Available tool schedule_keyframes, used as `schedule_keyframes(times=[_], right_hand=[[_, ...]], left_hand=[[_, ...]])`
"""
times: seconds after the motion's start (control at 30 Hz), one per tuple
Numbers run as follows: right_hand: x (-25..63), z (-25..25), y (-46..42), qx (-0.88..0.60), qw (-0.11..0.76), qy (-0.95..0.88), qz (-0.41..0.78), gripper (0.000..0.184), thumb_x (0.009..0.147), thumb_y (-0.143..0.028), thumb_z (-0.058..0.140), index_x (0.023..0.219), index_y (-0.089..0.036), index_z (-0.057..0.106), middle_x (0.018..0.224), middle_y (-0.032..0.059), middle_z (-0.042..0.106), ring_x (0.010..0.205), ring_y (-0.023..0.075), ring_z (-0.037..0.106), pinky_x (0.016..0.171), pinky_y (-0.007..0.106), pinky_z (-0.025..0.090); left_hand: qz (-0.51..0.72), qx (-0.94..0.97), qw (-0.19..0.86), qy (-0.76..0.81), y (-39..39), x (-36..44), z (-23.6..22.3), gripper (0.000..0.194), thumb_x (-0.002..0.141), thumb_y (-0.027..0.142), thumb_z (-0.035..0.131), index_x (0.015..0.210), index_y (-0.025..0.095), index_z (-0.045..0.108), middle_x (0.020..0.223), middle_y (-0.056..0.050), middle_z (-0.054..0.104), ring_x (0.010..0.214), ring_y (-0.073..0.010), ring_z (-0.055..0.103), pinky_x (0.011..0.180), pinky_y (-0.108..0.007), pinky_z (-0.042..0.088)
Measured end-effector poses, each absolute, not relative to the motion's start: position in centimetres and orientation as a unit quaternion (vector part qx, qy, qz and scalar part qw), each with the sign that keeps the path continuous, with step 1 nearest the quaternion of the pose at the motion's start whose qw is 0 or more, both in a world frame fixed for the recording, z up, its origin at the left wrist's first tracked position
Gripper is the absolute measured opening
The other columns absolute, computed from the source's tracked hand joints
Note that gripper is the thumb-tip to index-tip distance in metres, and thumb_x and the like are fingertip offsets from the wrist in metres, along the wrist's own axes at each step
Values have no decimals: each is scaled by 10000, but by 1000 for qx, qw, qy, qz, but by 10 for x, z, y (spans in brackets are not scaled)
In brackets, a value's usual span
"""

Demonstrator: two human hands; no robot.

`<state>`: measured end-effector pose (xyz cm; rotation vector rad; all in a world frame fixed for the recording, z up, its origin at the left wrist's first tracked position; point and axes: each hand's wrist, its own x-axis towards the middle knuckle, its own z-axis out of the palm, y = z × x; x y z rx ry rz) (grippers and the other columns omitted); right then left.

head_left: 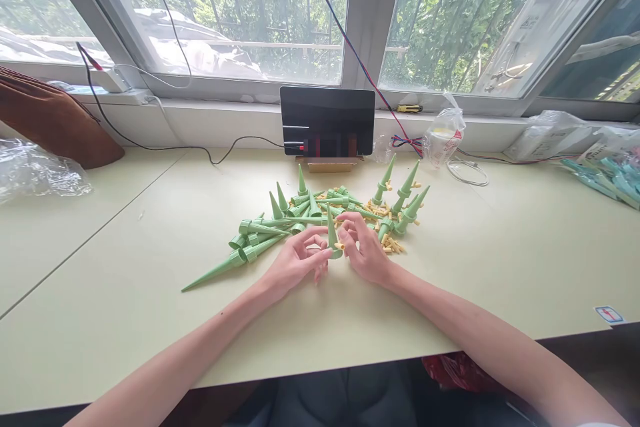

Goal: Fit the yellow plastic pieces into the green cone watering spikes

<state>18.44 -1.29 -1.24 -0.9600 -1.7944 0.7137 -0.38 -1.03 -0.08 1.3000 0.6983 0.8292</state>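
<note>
My left hand (300,257) is closed on the base of a green plastic watering spike (331,230), whose point stands upward. Close on its right side, my right hand (367,252) has its thumb and forefinger curled at a small yellow valve (339,246) that sticks out of the spike near its collar. Behind both hands spreads a pile of green spikes (270,225), most lying on their sides and a few standing. To the right, several upright spikes (404,193) carry yellow valves, and loose yellow valves (393,245) lie around them.
A black tablet (327,120) leans on a cardboard stand (333,165) at the back of the pale table (450,267). Cables run along the windowsill. A bagged cup (444,140) and a white cable coil (469,173) sit right of it. Plastic bags lie at both sides.
</note>
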Motion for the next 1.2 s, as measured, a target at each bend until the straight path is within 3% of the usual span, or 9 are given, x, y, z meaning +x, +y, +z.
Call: schedule_keyframes(times=[0.47,1.2], right_hand=[[186,-10,-13,-446,418,-741,279,310,1041,-361,254,1102,-205,515,810,6,582,526,105,522,555,236,417],[187,-7,-15,-462,433,-719,286,333,1042,-342,212,1061,-200,512,752,6,565,525,126,511,560,256,420]], left_hand=[[374,578,650,321,-10,-4,1,450,837,324,713,1238,241,528,920,4,545,606,-124,637,448,-250,532],[380,566,655,325,-13,-2,8,446,832,377,714,1201,223,515,978,-46,633,626,-145,655,442,-244,521]])
